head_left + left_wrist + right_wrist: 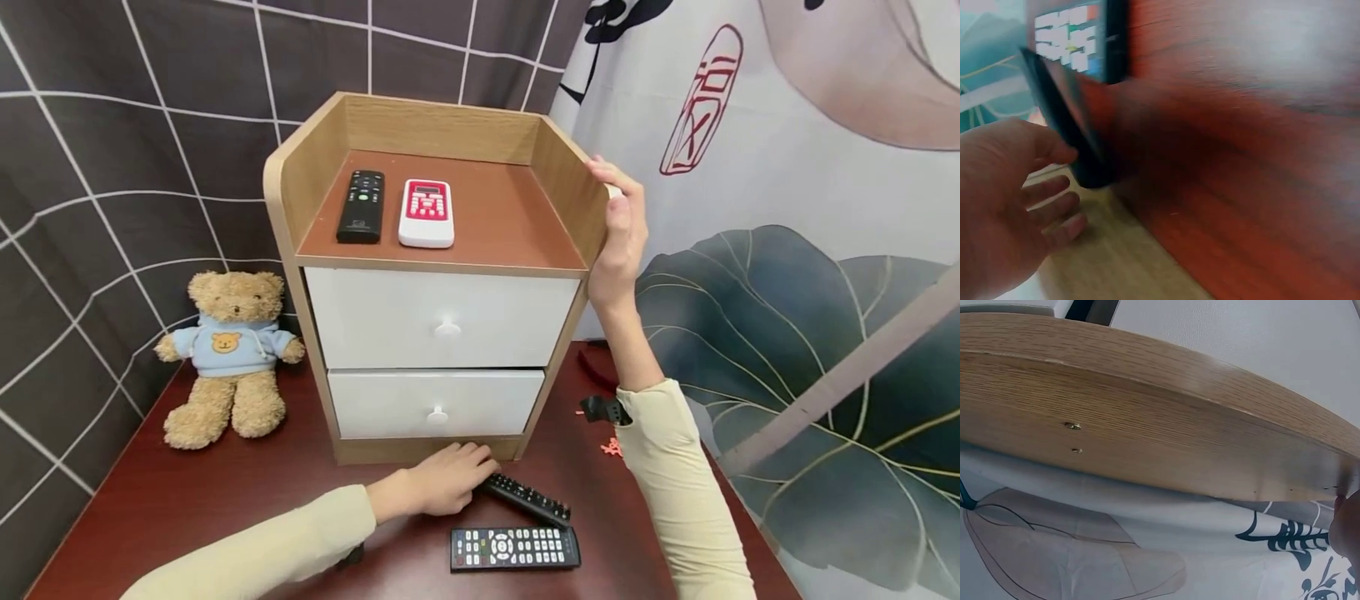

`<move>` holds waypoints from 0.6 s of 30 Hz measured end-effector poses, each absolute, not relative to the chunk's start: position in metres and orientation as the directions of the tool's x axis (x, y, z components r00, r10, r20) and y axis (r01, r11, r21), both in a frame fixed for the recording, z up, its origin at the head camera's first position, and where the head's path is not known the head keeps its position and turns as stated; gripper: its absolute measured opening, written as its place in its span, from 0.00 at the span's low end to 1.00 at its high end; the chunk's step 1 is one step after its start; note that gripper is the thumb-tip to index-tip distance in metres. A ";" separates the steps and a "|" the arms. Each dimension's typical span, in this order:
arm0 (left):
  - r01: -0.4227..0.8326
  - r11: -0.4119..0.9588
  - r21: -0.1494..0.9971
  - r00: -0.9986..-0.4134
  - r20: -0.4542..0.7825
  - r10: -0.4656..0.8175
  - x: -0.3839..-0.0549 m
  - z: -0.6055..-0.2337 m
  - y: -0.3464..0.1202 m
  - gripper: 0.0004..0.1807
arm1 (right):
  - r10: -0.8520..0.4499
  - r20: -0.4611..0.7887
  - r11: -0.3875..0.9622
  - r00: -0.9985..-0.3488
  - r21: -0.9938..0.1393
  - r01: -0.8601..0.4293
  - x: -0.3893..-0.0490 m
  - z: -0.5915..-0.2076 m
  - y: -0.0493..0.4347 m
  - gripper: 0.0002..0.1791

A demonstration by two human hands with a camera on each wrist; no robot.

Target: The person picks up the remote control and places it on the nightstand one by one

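Note:
Low in front of the small wooden cabinet [431, 450], my left hand [450, 479] pinches the far end of a black remote control [528, 498]. The left wrist view shows that remote [1063, 119] tilted, its end at my thumb, with the other fingers [1063, 231] apart from it; the index finger is mostly hidden. A second black remote with pale buttons [515, 548] lies flat, nearer the camera. Up at the right, my right hand [618, 237] rests on the cabinet's right side panel. Only part of that hand [1346, 531] shows in the right wrist view.
On the cabinet's brown top lie a black remote [362, 207] and a white-and-red remote [426, 213]. Two white drawers [375, 321] sit below. A teddy bear [236, 358] sits left of the cabinet; a small orange item [612, 447] lies to its right.

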State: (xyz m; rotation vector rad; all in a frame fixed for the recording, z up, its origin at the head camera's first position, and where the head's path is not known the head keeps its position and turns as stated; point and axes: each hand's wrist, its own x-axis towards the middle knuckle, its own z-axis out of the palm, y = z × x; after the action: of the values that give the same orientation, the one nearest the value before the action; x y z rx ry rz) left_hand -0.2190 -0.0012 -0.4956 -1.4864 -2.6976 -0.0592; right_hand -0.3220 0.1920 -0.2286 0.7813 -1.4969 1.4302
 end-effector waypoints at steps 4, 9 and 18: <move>0.834 0.549 -0.052 -0.545 0.072 0.835 -0.214 -0.508 -0.008 0.28 | 0.136 0.909 0.129 -0.395 -0.411 -0.902 -0.322 -0.228 0.192 0.24; 0.759 0.645 -0.090 -0.624 0.179 0.760 -0.210 -0.527 -0.004 0.33 | 0.135 0.909 0.118 -0.394 -0.410 -0.905 -0.323 -0.227 0.191 0.24; 0.678 0.701 -0.221 -0.629 0.318 0.709 -0.211 -0.552 0.029 0.32 | 0.145 0.911 0.120 -0.386 -0.404 -0.907 -0.323 -0.228 0.191 0.24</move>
State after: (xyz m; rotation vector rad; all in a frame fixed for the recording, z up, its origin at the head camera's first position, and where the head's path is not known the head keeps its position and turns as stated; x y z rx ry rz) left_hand -0.2110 0.0285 -0.5515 -1.0791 -2.5289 0.1121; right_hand -0.3229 0.1910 -0.2278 0.7897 -1.4722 1.4358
